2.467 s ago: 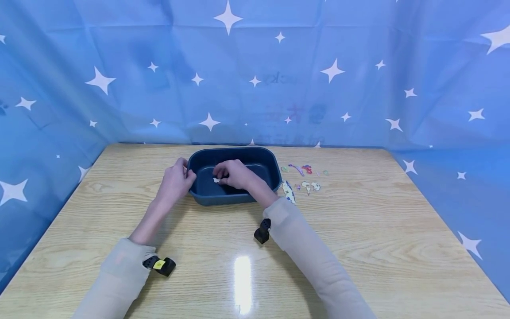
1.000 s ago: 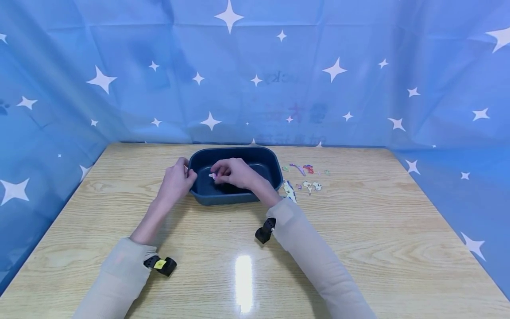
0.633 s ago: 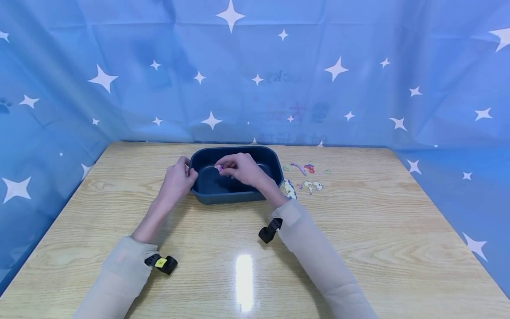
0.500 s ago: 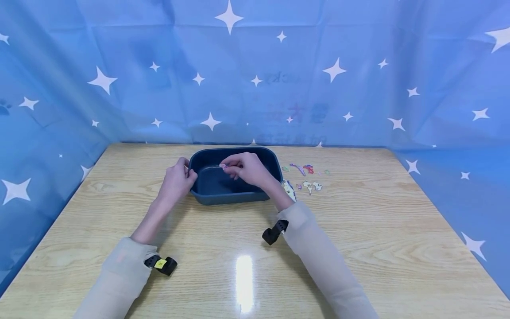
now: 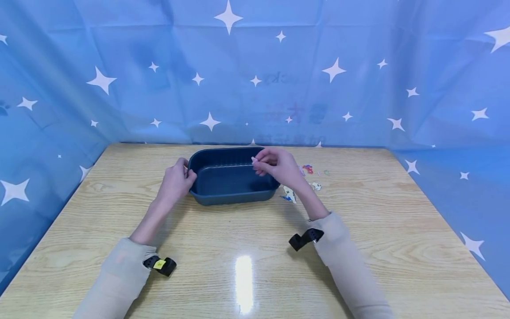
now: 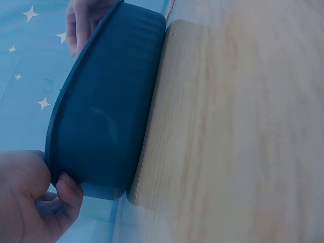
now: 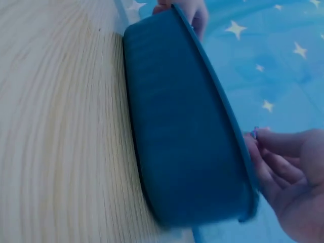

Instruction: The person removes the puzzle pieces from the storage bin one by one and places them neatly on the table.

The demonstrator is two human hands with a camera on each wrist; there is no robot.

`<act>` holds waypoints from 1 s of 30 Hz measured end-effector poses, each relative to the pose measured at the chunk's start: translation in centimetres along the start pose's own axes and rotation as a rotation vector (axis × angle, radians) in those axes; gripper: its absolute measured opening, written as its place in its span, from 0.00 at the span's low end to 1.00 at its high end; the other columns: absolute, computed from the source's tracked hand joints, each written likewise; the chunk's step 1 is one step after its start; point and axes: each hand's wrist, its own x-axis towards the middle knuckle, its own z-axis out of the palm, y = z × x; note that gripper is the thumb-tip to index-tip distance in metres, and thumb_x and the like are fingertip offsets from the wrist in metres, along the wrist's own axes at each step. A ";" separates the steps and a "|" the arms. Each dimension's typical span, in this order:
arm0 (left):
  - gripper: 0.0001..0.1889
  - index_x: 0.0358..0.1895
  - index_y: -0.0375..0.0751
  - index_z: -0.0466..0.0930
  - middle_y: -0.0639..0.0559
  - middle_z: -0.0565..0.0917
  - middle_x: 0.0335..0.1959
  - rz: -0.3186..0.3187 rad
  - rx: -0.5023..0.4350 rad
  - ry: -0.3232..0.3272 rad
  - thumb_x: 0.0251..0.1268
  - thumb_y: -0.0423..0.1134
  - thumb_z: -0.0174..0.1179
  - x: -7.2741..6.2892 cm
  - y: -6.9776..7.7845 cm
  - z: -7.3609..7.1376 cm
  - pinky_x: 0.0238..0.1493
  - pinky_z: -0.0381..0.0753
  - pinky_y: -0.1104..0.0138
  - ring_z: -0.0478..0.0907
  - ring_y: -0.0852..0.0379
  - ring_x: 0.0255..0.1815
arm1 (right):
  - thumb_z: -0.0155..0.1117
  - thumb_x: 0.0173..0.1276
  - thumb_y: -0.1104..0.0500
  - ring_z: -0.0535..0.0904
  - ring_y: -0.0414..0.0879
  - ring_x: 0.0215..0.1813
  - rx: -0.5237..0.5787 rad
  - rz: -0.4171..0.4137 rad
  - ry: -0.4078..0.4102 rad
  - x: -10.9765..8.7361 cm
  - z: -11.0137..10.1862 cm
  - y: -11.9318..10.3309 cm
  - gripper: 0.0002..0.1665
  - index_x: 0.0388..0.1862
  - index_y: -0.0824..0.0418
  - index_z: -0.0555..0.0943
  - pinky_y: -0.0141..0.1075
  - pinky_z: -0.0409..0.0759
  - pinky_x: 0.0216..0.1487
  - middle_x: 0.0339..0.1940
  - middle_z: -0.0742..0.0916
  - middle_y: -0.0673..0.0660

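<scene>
A dark blue rectangular plastic tub [image 5: 227, 181] stands on the wooden table, near its back edge. My left hand [image 5: 176, 179] holds the tub's left end, with thumb and curled fingers at the rim [image 6: 62, 91] in the left wrist view. Over the tub's right end, my right hand [image 5: 280, 167] pinches a small pink-and-white cutout like a sticker [image 5: 254, 160] between thumb and fingertips. In the right wrist view only a tiny edge of this cutout [image 7: 255, 132] shows at the fingertips.
Right of the tub lie several flat cutouts: a larger cream-and-blue one [image 5: 289, 195], a cream one [image 5: 316, 186], a red one [image 5: 308, 169] and a green one [image 5: 326, 172]. My right hand and forearm hide others. A blue star-patterned curtain [image 5: 255, 102] hangs behind the table.
My right hand has picked the pink-and-white cutout from inside the tub, lifted it and carried it right to the tub's right end. The left hand and tub stay in place.
</scene>
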 end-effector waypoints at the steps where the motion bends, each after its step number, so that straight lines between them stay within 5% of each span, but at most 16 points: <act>1: 0.12 0.51 0.27 0.70 0.44 0.77 0.27 0.001 0.000 -0.001 0.71 0.32 0.48 0.0 0.0 0.0 0.33 0.74 0.60 0.75 0.48 0.26 | 0.66 0.72 0.63 0.84 0.69 0.41 -0.004 0.006 0.002 -0.3 -0.4 0.0 0.07 0.44 0.66 0.81 0.48 0.85 0.42 0.37 0.88 0.66; 11: 0.13 0.51 0.26 0.70 0.43 0.77 0.28 -0.002 0.007 -0.004 0.71 0.32 0.47 0.0 0.0 -0.1 0.32 0.75 0.60 0.75 0.49 0.25 | 0.63 0.75 0.60 0.86 0.60 0.39 -0.044 0.076 0.034 -3.3 -4.3 0.5 0.12 0.48 0.69 0.80 0.49 0.85 0.43 0.39 0.88 0.66; 18: 0.12 0.50 0.27 0.71 0.43 0.78 0.28 0.004 0.008 0.010 0.70 0.32 0.48 0.1 0.0 0.0 0.34 0.75 0.59 0.76 0.48 0.26 | 0.64 0.74 0.59 0.85 0.66 0.40 -0.117 0.155 0.074 -5.3 -7.0 1.6 0.14 0.48 0.69 0.79 0.51 0.84 0.43 0.38 0.88 0.67; 30: 0.12 0.50 0.27 0.71 0.44 0.77 0.27 -0.003 0.007 0.007 0.70 0.32 0.48 0.2 -0.1 0.1 0.35 0.75 0.58 0.76 0.48 0.27 | 0.63 0.74 0.59 0.87 0.60 0.39 -0.257 0.304 0.120 -8.4 -11.7 3.8 0.15 0.49 0.72 0.77 0.46 0.85 0.42 0.37 0.89 0.67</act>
